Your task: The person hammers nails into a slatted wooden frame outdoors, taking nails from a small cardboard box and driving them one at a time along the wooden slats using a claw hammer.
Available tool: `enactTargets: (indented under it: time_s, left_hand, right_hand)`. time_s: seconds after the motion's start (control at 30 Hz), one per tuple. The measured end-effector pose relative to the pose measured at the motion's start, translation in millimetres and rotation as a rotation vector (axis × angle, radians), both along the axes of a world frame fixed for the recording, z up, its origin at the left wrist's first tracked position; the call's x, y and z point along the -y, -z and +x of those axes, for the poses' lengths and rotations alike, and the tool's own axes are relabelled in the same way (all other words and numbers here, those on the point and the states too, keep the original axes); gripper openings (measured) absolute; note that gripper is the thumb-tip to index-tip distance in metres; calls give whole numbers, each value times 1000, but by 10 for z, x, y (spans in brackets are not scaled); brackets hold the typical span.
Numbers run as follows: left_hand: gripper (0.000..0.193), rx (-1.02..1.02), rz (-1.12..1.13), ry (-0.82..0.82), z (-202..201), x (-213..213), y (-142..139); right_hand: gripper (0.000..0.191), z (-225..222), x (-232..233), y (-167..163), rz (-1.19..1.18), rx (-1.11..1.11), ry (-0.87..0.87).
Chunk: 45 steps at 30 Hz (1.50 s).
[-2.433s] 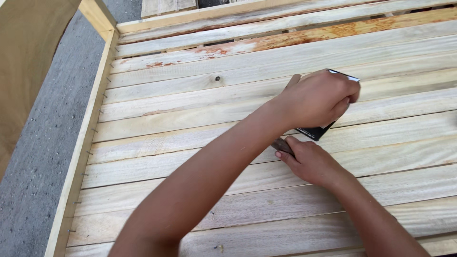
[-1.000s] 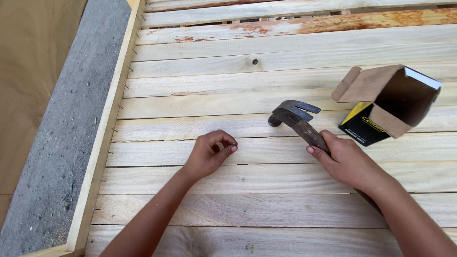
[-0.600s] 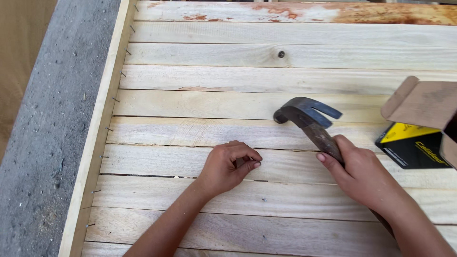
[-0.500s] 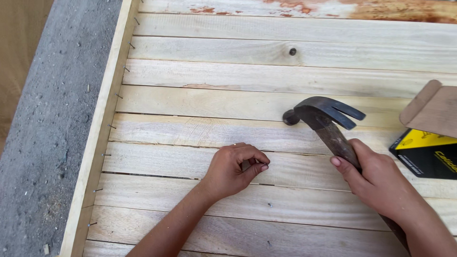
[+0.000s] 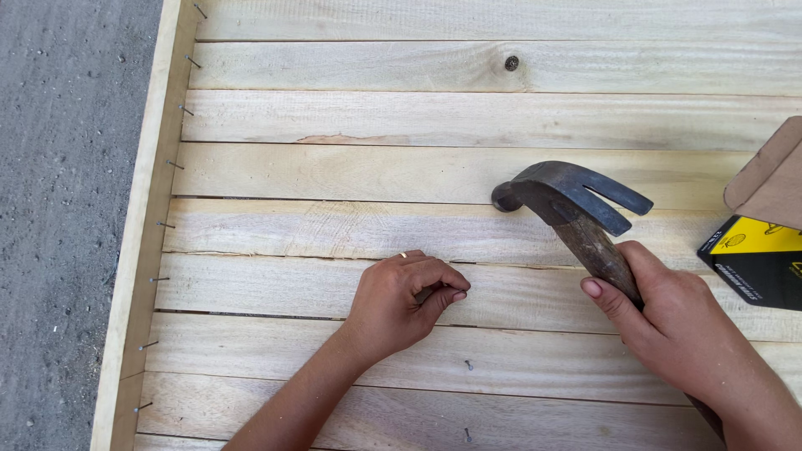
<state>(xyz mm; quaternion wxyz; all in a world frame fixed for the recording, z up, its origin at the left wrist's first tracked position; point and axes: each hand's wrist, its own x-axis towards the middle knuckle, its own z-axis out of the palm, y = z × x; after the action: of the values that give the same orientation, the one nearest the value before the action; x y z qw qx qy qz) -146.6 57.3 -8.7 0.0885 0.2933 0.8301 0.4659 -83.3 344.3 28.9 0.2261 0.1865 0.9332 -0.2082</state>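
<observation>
My left hand rests on a pale wooden plank, thumb and forefinger pinched together at the plank's surface on what looks like a small nail, mostly hidden by the fingers. To its right, my right hand grips the wooden handle of a claw hammer. The dark steel head hangs a little above the planks, face pointing left and claw pointing right, roughly a hand's width from my left fingertips.
Two nail heads sit in the planks just below my left hand. A yellow and black cardboard box with an open flap lies at the right edge. The frame's side rail carries several protruding nails, and grey concrete floor lies beyond it.
My left hand left the box and came down to the plank with fingers pinched. My right hand picked up the hammer and holds it near the left hand. The view shifted left and closer.
</observation>
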Motion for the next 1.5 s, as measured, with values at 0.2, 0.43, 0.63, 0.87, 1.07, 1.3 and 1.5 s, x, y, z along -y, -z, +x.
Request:
enactTargets:
  time_s: [0.2, 0.43, 0.63, 0.87, 1.07, 1.3, 1.5]
  left_hand:
    - [4, 6, -30, -2, -4, -5, -15]
    - [10, -146, -49, 41, 38, -11, -26]
    - [34, -119, -58, 38, 52, -9, -14]
    - [44, -50, -122, 11, 33, -39, -42]
    - [46, -12, -150, 3, 8, -13, -58]
    - [48, -9, -105, 32, -7, 8, -122]
    - [54, 109, 251, -14, -86, 142, -93]
  right_hand:
    - [37, -21, 37, -48, -26, -13, 17]
    - [41, -30, 108, -124, -22, -33, 25]
    - [39, -23, 155, -223, -63, -116, -3]
    - [31, 470, 125, -457, -60, -91, -35]
    - [29, 834, 203, -489, -105, 52, -95]
    - [29, 807, 251, -541, -74, -27, -119]
    - [36, 815, 351, -587, -140, -114, -77]
